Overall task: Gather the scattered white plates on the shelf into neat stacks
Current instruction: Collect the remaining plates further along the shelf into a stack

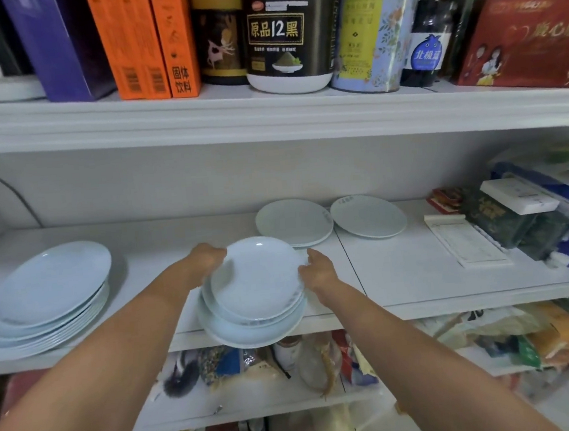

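TEXT | black-and-white canister [289, 32]: "原品12黑" | orange box [174, 39] spine: "固体饮料" | dark bottle [427, 31], blue label: "北极蓝"

A white laminate shelving unit [267, 113] fills the wall, board above board. Its pale grey back panel [170, 184] is softly, evenly lit. A thin dark cable [9, 191] hangs down the left corner.

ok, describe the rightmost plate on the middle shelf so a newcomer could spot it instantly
Find the middle shelf, the one carrying pale plates. Behind the small stack at its front edge, two plates lie side by side. The target plate is the right one: it lies alone, nearest the white notepad, while its neighbour appears doubled up.
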